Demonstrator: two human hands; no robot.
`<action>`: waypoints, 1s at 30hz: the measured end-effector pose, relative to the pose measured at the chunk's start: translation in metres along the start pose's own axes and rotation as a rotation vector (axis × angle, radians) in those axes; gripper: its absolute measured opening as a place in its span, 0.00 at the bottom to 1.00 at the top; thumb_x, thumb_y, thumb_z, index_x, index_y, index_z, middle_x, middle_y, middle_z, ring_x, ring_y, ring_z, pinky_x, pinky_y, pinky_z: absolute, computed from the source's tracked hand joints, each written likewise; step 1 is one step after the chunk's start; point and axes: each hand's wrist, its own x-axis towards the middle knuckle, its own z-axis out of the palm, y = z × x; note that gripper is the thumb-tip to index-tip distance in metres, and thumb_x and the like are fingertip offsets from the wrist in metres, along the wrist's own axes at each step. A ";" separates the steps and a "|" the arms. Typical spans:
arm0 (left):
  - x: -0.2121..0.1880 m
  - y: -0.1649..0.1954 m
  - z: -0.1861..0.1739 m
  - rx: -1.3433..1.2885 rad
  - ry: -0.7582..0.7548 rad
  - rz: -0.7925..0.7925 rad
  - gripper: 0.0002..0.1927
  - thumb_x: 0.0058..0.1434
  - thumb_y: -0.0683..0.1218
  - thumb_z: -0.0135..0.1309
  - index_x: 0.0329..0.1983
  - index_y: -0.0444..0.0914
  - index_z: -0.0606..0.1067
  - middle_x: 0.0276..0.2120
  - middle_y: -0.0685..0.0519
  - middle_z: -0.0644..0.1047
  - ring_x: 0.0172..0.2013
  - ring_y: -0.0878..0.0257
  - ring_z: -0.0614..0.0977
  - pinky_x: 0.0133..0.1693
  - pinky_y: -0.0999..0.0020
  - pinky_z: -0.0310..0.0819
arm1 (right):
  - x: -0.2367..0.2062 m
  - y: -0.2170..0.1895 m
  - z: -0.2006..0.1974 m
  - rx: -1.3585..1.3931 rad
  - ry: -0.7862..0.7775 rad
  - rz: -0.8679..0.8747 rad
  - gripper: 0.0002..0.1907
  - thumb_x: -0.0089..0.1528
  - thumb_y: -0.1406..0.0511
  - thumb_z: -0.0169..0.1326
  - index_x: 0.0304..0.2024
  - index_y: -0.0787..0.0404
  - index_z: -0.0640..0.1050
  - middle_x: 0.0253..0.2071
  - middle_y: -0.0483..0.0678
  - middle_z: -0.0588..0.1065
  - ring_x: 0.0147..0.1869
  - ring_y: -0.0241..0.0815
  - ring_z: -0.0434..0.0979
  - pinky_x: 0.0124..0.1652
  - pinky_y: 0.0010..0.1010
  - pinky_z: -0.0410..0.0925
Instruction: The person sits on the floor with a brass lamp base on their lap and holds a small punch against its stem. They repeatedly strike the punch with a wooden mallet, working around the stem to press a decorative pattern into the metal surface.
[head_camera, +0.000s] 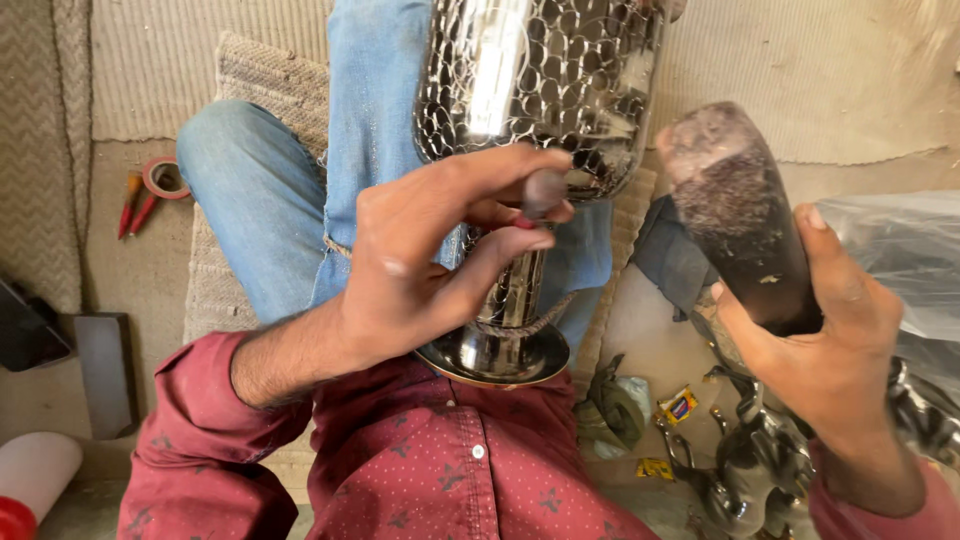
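Head view: left hand (420, 265) at centre frame pinches small punch tool (543, 192) vs shiny metal vase (540, 80); right hand (830, 340) at right grips dark horn-shaped mallet (735, 215), fingers wrapped shut.

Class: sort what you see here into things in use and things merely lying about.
In use: left hand gripping a small tool against the metal vase; right hand holding a dark mallet.

Lying about: tape roll, red-handled pliers, metal figurines, wrappers.
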 end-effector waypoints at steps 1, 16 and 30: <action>0.005 0.002 0.002 -0.003 -0.033 -0.013 0.24 0.67 0.32 0.59 0.64 0.33 0.68 0.53 0.48 0.79 0.50 0.60 0.86 0.50 0.71 0.87 | -0.007 0.003 0.004 0.013 0.031 0.010 0.43 0.63 0.74 0.67 0.75 0.56 0.60 0.48 0.54 0.78 0.45 0.39 0.80 0.46 0.26 0.72; 0.061 0.003 0.043 0.712 -0.755 0.355 0.31 0.61 0.40 0.51 0.70 0.41 0.69 0.47 0.52 0.82 0.33 0.52 0.85 0.28 0.59 0.79 | -0.118 0.005 0.120 0.536 0.400 0.580 0.38 0.62 0.79 0.63 0.71 0.70 0.61 0.39 0.47 0.75 0.41 0.34 0.76 0.47 0.26 0.72; 0.064 0.006 0.044 0.618 -0.778 0.323 0.30 0.59 0.41 0.52 0.68 0.41 0.70 0.46 0.51 0.82 0.34 0.49 0.85 0.33 0.55 0.79 | -0.100 0.014 0.088 0.241 0.476 0.209 0.43 0.67 0.81 0.62 0.75 0.60 0.51 0.46 0.55 0.71 0.40 0.49 0.73 0.40 0.37 0.69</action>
